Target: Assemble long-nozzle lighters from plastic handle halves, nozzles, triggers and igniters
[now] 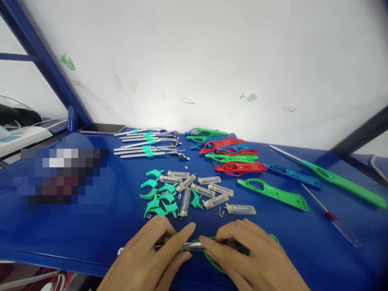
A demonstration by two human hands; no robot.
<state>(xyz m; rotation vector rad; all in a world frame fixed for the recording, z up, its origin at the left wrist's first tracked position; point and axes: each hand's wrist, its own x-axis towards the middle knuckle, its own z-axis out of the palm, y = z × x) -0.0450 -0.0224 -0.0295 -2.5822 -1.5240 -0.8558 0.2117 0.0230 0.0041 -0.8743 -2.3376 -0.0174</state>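
Near the front edge of the table, my left hand (pixel 151 252) is closed around a shiny metal lighter tube (pixel 194 245). My right hand (pixel 251 252) grips a green lighter casing half (pixel 213 263), its thumb and fingertips against the tube's right end. Fingers cover most of both parts, so how they fit together is hidden. Just beyond my hands lie several teal triggers (pixel 148 183) and clear fuel tanks (pixel 241 209). A few small screws (pixel 221 212) rest beside the tanks.
Several metal tubes with wires (pixel 136 154) lie at the back left, near a phone (pixel 102 128). Red casing halves (pixel 241 167), plus blue and green ones, spread over the back right. Farther right are a whole green lighter (pixel 348 186) and a screwdriver (pixel 341 228). A white wall (pixel 212 48) stands behind.
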